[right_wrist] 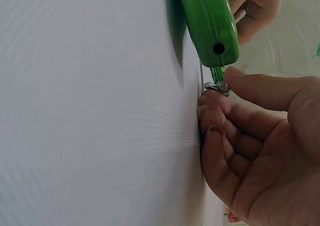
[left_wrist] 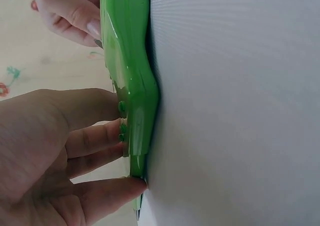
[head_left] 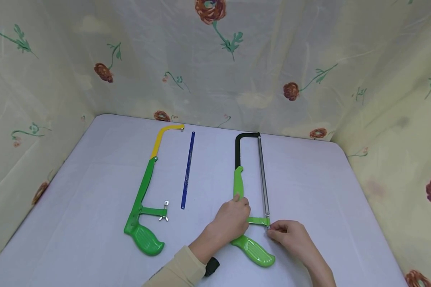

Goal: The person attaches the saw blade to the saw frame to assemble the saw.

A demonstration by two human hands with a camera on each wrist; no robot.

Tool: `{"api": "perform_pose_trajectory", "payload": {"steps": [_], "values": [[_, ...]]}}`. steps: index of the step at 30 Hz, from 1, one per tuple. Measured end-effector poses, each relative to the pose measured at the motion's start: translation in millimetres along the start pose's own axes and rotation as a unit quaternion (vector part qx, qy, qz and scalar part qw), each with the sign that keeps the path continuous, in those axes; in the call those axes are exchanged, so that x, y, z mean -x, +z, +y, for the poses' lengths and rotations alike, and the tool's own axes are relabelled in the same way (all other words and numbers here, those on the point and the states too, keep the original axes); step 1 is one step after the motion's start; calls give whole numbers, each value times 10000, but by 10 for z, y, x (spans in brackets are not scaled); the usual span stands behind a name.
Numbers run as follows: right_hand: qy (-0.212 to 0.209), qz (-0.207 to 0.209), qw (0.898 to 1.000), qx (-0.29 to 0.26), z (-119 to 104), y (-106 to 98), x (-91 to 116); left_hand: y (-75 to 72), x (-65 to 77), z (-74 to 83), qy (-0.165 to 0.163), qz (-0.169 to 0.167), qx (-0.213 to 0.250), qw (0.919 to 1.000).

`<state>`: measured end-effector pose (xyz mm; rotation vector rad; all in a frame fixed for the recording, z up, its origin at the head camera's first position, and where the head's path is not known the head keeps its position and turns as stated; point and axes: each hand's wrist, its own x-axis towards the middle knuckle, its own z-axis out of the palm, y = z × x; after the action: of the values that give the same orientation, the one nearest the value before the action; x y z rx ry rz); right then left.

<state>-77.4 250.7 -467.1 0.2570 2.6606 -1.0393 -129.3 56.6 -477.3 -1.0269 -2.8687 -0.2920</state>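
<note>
A light green hacksaw (head_left: pixel 238 181) with a black front arm lies flat on the table, and a grey blade (head_left: pixel 263 175) runs along its right side. My left hand (head_left: pixel 231 218) holds the frame just above the handle; in the left wrist view its thumb and fingers bend around the green frame (left_wrist: pixel 142 101). With thumb and fingertips my right hand (head_left: pixel 291 235) pinches the metal wing nut (right_wrist: pixel 217 87) at the lower blade mount. The right wrist view shows this nut close beneath the handle's end (right_wrist: pixel 212 31). Part of the frame is hidden under my left hand.
To the left lies a second hacksaw (head_left: pixel 141 187), dark green with a yellow front arm and no blade fitted. Between the two saws is a loose blue blade (head_left: pixel 188 171). A white cloth covers the table (head_left: pixel 309 179), and flowered curtains (head_left: pixel 258 79) stand around it.
</note>
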Motion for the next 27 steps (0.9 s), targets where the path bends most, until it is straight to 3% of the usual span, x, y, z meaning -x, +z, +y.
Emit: {"api": "perform_pose_trajectory", "payload": {"steps": [17,27], "values": [[185,-61,9997,-144,-4,-91,-47,-18,-75,18,-37,66,96,9999],[307,56,9983,-496,24,3,-15,9,-3,14,60,25,-42,10000]]}}
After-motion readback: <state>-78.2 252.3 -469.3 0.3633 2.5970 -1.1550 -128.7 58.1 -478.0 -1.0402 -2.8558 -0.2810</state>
